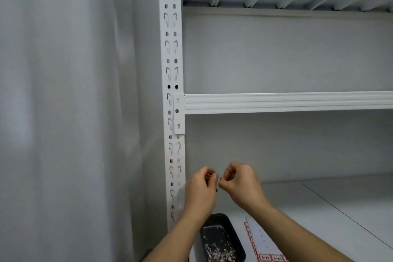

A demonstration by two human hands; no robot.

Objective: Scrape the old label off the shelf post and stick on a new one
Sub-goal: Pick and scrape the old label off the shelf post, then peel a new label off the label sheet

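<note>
From the head camera, a white slotted shelf post [172,100] rises beside pale curtains [63,91], with a ribbed crossbeam [287,102] above the white shelf surface [340,208]. Just right of the post, the left hand [201,189] and right hand [240,183] pinch a small label [217,179] between them. Below, a dark tray [222,238] holds scrapings beside a label sheet [263,244].

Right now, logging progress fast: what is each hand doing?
Left hand: fingers pinched on something small and pale; what it is cannot be told.
Right hand: fingertips pinched at that same spot.
</note>
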